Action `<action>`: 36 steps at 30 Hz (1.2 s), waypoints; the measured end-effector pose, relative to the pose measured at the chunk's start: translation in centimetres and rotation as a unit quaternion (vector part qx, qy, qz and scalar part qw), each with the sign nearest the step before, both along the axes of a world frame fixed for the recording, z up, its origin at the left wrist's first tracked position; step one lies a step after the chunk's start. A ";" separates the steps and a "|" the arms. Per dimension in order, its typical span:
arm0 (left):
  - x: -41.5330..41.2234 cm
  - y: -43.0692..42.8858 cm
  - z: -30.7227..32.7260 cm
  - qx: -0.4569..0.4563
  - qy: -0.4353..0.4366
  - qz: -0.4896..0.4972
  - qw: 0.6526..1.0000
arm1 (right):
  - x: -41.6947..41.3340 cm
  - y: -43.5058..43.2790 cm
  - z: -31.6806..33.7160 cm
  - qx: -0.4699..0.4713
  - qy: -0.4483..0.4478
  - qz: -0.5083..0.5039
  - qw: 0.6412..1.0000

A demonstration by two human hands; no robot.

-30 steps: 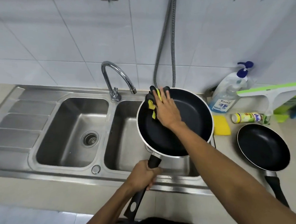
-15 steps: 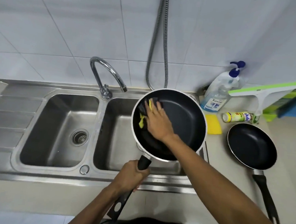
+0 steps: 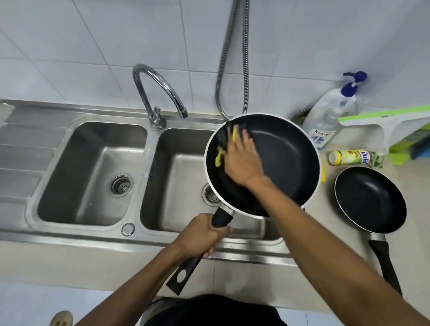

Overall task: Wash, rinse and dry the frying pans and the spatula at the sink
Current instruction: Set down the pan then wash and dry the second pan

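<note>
A large black frying pan (image 3: 287,162) with a pale rim is held tilted over the right sink basin (image 3: 179,198). My left hand (image 3: 200,235) grips its black handle near the sink's front edge. My right hand (image 3: 242,159) presses a dark scouring pad with yellow parts (image 3: 221,153) against the pan's inner left side. A smaller black frying pan (image 3: 369,200) rests on the counter to the right, handle pointing toward me. No spatula is in view.
The faucet (image 3: 160,94) arches between the two basins, no water visibly running. A soap pump bottle (image 3: 330,119), a yellow cleaner bottle (image 3: 350,157), a green-and-white squeegee (image 3: 392,123) and a yellow sponge edge (image 3: 323,174) sit at back right. A metal hose (image 3: 234,53) hangs on the wall.
My right hand with the pad has slid from the pan's far rim down along its left inner side. The left hand keeps its grip on the handle.
</note>
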State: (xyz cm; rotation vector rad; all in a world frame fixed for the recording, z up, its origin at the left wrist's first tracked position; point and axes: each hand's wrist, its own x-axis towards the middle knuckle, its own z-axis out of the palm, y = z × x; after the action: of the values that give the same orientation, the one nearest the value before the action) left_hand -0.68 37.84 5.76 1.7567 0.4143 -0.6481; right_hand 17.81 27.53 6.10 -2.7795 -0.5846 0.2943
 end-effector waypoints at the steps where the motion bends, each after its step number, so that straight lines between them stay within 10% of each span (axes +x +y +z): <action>1: -0.1 -0.1 0.1 -0.005 0.001 0.013 1.000 | 2.3 -1.6 -0.3 -0.036 -0.004 -0.017 0.999; 6: -0.1 2.0 0.2 0.008 -0.006 0.065 0.998 | -0.1 -10.7 -0.6 -0.103 0.014 0.038 0.994; 10: 0.5 2.4 0.6 0.054 -0.020 0.039 0.998 | -8.2 -5.5 -0.1 0.041 0.130 0.169 0.976; 21: 0.6 4.0 1.1 0.034 -0.013 0.052 0.998 | 2.0 -8.5 -2.6 -0.042 0.002 0.037 0.998; 27: 0.3 3.2 0.2 0.055 -0.033 0.020 0.998 | -10.5 -3.7 -0.1 0.149 0.201 0.044 0.967; 30: 0.2 2.1 0.3 0.055 -0.037 0.002 0.998 | -10.7 0.4 0.8 0.245 0.154 -0.012 0.957; 36: 0.3 2.8 0.6 0.011 -0.040 0.071 0.997 | -11.2 -3.3 0.6 0.127 0.000 0.094 0.987</action>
State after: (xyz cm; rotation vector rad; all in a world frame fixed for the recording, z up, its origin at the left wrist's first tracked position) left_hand -0.36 40.61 6.32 1.7505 0.4865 -0.4721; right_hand 6.62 24.18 6.70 -2.4852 -0.8244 0.2401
